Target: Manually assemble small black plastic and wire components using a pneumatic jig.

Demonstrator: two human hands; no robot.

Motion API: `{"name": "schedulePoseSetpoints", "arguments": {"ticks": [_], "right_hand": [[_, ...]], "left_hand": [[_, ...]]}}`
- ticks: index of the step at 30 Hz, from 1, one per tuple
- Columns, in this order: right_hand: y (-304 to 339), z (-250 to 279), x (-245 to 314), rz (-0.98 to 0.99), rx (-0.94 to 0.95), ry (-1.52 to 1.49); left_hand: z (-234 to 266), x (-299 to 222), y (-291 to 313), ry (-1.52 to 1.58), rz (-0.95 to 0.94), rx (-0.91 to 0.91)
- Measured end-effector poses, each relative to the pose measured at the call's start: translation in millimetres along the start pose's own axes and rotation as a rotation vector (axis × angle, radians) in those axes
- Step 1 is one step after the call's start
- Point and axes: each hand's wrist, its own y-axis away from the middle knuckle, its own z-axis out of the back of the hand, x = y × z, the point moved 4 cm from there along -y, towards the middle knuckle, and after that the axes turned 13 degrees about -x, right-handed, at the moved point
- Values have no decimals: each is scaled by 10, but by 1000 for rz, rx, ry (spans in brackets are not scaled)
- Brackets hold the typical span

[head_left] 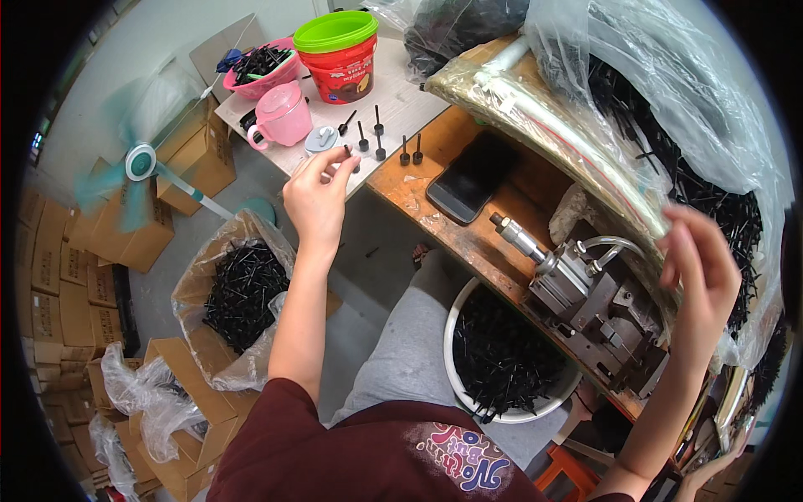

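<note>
Small black pin (355,164) was pinched at the left hand (315,197) fingertips, upright-ish, head partly hidden. Just beyond those fingers, approx. six more black pins (378,136) stood upright on flat bases on the pale surface (410,105), spaced apart in a loose row. Right hand (701,263) touched the clear plastic bag (669,109), bulging w/ black parts, fingers spread on its lower edge.

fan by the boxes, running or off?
Running. The floor fan shows its blades as a teal blur around a sharp hub, while the cardboard boxes right behind it look crisp.
</note>
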Motion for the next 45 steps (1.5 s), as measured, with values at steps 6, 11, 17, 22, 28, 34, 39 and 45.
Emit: {"name": "schedulePoseSetpoints", "arguments": {"ticks": [6,11,17,22,28,34,39,45], "right_hand": [[526,369,-263,-216,43,-35],[577,502,-367,-301,-30,-22],[77,1145,-702,-65,-349,237],[-433,1737,-1054,77,-284,697],[-520,1630,-1194,251,129,1334],[-668,1544,-1485,144,259,1029],[-727,1303,-1453,214,261,993],[-664,998,-1192,211,275,1007]], "left_hand": [[-350,205,-39,-176,35,92],[-330,350,-38,-70,94,86],[-45,-151,3,17,-92,30],[16,-884,429,237,-248,159],[69,-1431,996,508,-493,503],[22,-1778,1283,724,-611,647],[-159,-1602,1180,532,-284,472],[-804,-1017,716,230,-261,380]]}}
